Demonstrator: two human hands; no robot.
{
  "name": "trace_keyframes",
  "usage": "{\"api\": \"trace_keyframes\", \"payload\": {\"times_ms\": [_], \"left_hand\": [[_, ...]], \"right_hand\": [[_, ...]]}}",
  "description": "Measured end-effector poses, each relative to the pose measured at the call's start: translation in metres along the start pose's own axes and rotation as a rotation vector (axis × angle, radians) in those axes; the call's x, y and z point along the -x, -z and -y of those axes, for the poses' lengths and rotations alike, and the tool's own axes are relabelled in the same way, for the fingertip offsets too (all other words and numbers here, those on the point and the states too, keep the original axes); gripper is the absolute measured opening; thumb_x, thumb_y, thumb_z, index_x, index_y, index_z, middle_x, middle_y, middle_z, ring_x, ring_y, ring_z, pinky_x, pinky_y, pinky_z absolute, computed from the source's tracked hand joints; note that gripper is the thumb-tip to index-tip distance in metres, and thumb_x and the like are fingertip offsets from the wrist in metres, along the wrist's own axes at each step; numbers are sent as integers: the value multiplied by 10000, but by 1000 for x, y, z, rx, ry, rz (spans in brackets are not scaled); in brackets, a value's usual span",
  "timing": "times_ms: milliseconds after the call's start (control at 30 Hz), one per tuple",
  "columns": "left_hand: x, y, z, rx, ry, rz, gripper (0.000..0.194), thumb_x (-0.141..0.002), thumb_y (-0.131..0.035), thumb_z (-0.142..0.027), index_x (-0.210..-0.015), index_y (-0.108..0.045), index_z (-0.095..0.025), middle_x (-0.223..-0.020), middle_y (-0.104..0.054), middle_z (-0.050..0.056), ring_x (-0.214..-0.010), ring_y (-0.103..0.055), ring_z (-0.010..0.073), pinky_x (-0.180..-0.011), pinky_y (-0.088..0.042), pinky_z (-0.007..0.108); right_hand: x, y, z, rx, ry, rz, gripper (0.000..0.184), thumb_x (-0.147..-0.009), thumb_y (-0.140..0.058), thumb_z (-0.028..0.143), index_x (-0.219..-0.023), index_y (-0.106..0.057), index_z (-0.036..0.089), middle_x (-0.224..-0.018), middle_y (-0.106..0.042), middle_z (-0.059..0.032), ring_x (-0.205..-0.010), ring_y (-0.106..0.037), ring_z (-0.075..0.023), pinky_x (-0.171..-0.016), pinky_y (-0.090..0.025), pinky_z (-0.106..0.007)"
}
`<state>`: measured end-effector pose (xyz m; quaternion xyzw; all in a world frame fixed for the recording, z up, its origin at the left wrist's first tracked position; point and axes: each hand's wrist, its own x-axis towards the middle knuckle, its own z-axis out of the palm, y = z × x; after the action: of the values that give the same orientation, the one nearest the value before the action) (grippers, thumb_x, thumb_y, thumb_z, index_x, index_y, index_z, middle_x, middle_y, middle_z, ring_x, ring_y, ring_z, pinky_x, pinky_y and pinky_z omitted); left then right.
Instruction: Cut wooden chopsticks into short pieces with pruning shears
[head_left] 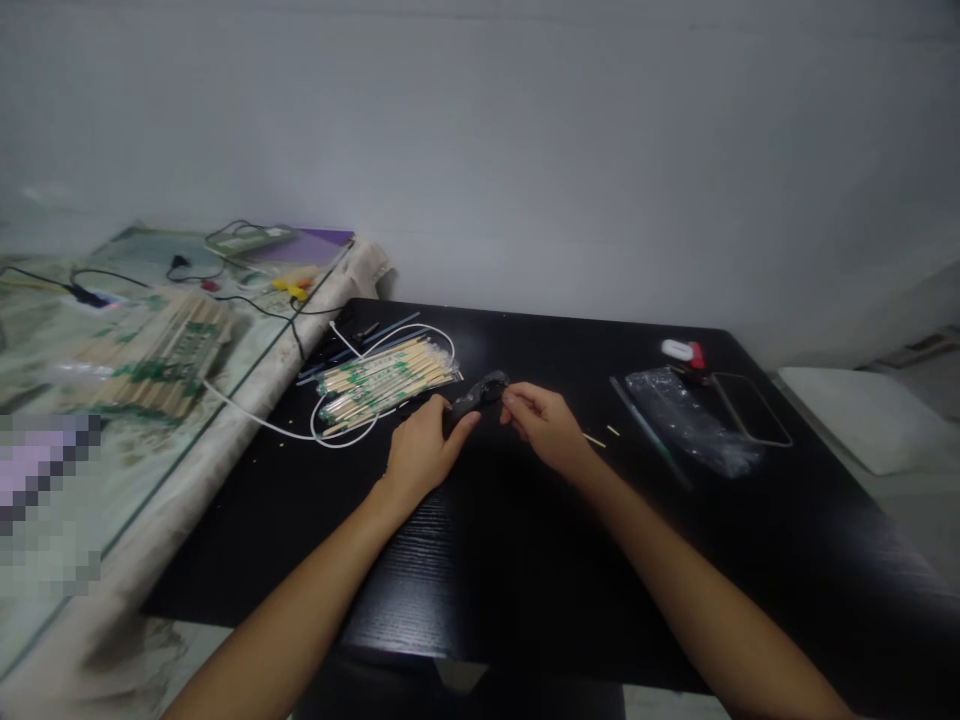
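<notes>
Over the middle of the black table, my left hand (421,440) is closed around a small black object with a rounded end (480,393). Its kind is too dark to make out. My right hand (541,420) is at the object's right end, thumb and fingers pinched together. Whatever is between those fingertips is hidden or too small to name. Just left of my hands lie plastic-wrapped disposable chopsticks (386,375) with green print. A white cable (351,440) loops around them.
On the black table (480,570), a clear plastic bag (694,425), a phone-shaped frame (750,408) and a red-and-white case (681,351) lie right. More wrapped chopsticks (161,355) and black cords rest on the glass-topped table (135,480) left. A white seat (840,415) stands right.
</notes>
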<state>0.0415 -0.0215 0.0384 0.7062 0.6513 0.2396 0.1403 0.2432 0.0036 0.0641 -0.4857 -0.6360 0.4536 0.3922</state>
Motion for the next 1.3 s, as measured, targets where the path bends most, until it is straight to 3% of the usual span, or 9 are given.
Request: {"api": "trace_keyframes", "payload": {"times_ms": [167, 333, 467, 633, 767, 900, 1067, 1300], "left_hand": [[0, -6, 1, -102, -56, -131, 499, -960, -497, -638, -1097, -579, -165, -1037, -693, 143, -974, -661, 321, -854, -478, 422], [2, -10, 2, -145, -134, -236, 501, -958, -526, -609, -1149, -574, -149, -1071, -671, 161, -1019, -626, 331, -923, -465, 462], [3, -11, 1, -162, -151, -238, 476, -966, -508, -604, -1138, -572, -165, -1084, -664, 164, -1031, -612, 335, -917, -462, 467], [3, -12, 2, -166, -143, -245, 488, -973, -491, -608, -1161, -558, -162, -1086, -661, 163, -1035, -611, 336, -920, -461, 465], [2, -12, 2, -188, -140, -248, 482, -967, -502, -609, -1150, -567, -169, -1082, -662, 162, -1033, -609, 336, -917, -458, 465], [-2, -10, 4, -206, -115, -256, 497, -966, -491, -623, -1130, -577, -162, -1059, -668, 164, -1013, -613, 341, -894, -458, 461], [-7, -5, 11, -197, -37, -270, 512, -978, -456, -634, -1108, -578, -154, -994, -669, 150, -960, -624, 333, -855, -469, 452], [0, -10, 6, -143, -141, -222, 478, -967, -501, -617, -1129, -570, -173, -1066, -675, 145, -1023, -621, 328, -913, -463, 454]], "right_hand": [[4, -3, 7, -65, -46, 25, 233, -890, -544, 355, -740, -605, 188, -640, -586, 15, -491, -421, -89, -476, -329, -233], [4, -6, 9, -122, -91, 53, 208, -841, -574, 362, -787, -642, 174, -664, -601, 14, -499, -408, -83, -486, -344, -234], [3, -6, 7, -142, -92, 39, 259, -792, -590, 349, -943, -692, 166, -732, -641, 1, -540, -451, -98, -522, -373, -246], [4, -6, 5, -70, -49, 74, 210, -828, -541, 342, -783, -664, 178, -581, -482, 42, -532, -427, -110, -520, -328, -249], [5, -6, 5, -31, -44, 54, 206, -844, -534, 332, -771, -660, 186, -573, -459, 45, -537, -425, -116, -529, -332, -252], [5, -7, 7, -57, -63, 34, 215, -838, -568, 361, -792, -679, 183, -631, -536, 25, -544, -417, -109, -523, -330, -249], [5, -9, 8, -245, -146, 54, 324, -788, -636, 392, -997, -731, 164, -788, -640, -15, -578, -430, -102, -526, -354, -243], [5, -6, 6, -197, -111, 87, 240, -832, -583, 379, -765, -678, 169, -577, -443, 46, -539, -395, -100, -520, -338, -231]]}}
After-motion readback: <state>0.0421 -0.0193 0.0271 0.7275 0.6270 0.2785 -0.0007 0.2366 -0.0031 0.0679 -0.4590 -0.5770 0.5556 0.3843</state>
